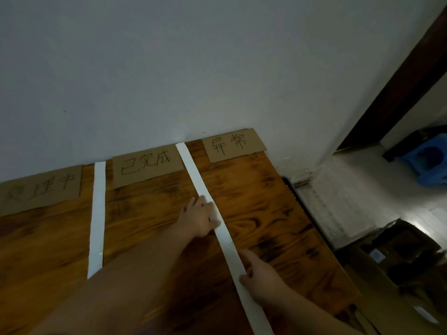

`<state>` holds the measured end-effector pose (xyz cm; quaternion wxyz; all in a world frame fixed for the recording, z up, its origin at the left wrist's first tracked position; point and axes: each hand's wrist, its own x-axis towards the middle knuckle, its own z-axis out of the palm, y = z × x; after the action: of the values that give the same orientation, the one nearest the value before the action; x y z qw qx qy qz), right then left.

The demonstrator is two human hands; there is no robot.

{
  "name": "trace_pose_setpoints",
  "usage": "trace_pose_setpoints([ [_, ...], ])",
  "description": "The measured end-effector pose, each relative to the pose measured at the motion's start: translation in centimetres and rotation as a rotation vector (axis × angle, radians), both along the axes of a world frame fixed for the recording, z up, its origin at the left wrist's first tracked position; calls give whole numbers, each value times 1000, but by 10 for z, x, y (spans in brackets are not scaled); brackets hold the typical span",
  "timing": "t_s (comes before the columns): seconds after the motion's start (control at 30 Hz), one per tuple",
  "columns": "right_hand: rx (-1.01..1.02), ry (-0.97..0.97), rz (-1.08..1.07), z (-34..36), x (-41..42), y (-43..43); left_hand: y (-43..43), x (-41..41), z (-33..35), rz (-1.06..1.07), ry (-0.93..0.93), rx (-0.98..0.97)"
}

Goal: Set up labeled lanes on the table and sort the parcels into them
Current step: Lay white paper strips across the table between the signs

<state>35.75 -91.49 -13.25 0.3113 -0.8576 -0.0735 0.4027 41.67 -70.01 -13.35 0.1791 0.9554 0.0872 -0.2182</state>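
Wooden table (266, 194), three cardboard labels (147, 165) along the wall. Right white strip (193, 170) runs under both hands: left hand (198, 217) fingers flat on it, right hand (260, 278) pinching its edge nearer. Second strip (98, 213) left of the left fingers.

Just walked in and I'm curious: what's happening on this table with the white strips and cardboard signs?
A person is marking lanes on a wooden table. Three handwritten cardboard labels lie along the wall edge. One white strip is already laid between the left and middle labels. The left hand presses the second white strip flat, while the right hand holds it nearer the person. No parcels are on the table in view.
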Motion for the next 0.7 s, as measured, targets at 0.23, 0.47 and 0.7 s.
trace_pose_setpoints([
  [0.23,-324,-380,582,-10,-3,-14,-1,8,-26,-126,23,80],
  [0.47,-379,-469,623,-14,-2,-12,4,10,-21,-66,18,70],
  [0.7,-265,-604,629,3,3,-3,44,-45,13,114,23,96],
])
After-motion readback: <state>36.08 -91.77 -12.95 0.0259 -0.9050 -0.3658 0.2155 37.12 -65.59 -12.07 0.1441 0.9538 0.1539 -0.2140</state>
